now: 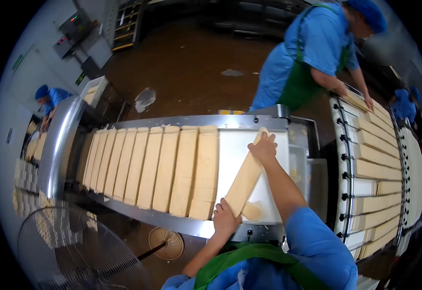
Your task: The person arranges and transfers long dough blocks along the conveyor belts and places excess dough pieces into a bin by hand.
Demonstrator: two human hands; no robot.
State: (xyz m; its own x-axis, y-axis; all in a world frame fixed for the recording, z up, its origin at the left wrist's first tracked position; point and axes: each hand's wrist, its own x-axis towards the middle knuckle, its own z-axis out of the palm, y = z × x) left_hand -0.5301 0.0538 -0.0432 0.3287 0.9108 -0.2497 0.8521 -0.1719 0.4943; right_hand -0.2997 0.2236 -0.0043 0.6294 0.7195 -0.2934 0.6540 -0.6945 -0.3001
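Note:
A long pale-yellow slab (246, 181), which looks like a stack of thin food sheets, lies slantwise on the white belt (230, 151). My left hand (225, 218) grips its near end, fingers along the left edge. At the far end, my right hand (264, 147) is curled over the slab, thumb and fingers on its two sides. A small loose piece (253, 211) of the same material rests on the belt by the near end. To the left, a row of similar slabs (203, 171) lies crosswise, side by side.
Metal rails (172, 223) edge the conveyor, which passes under a steel hood (61, 150) at left. A fan (83, 251) stands near left. At right, a co-worker (302, 58) handles slabs on a second conveyor (377, 169). White bins (298, 164) sit beyond the belt's end.

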